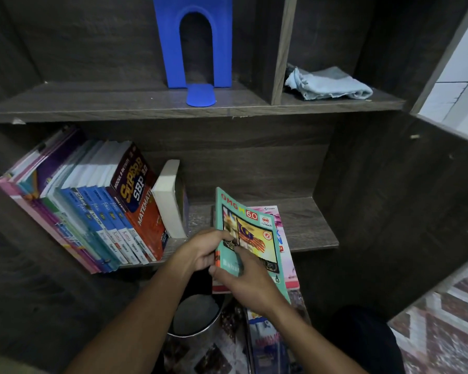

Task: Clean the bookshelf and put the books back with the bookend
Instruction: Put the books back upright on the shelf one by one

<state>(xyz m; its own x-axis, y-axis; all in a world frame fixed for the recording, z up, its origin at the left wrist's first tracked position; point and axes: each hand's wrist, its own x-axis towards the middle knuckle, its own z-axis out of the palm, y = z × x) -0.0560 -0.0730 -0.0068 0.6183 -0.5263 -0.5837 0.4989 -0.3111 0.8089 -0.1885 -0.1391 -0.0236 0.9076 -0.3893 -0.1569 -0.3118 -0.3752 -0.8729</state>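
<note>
A teal workbook [250, 228] is tilted up on its spine edge over the lower shelf [308, 228]. My left hand [200, 252] grips its near left edge, and my right hand [243, 284] holds its lower cover with the thumb on the front. Under it lies a pink book [287, 255] flat on the shelf. A row of books [92, 211] leans to the left on the same shelf, ending in a thick white-edged book [169, 201]. The blue bookend [195, 49] stands upright on the upper shelf [119, 103].
A pale blue cloth [327, 83] lies crumpled in the upper right compartment. Below the shelf stand a metal bin [195, 317] and more books [270, 344] on the floor. A patterned mat [443, 319] shows at the right.
</note>
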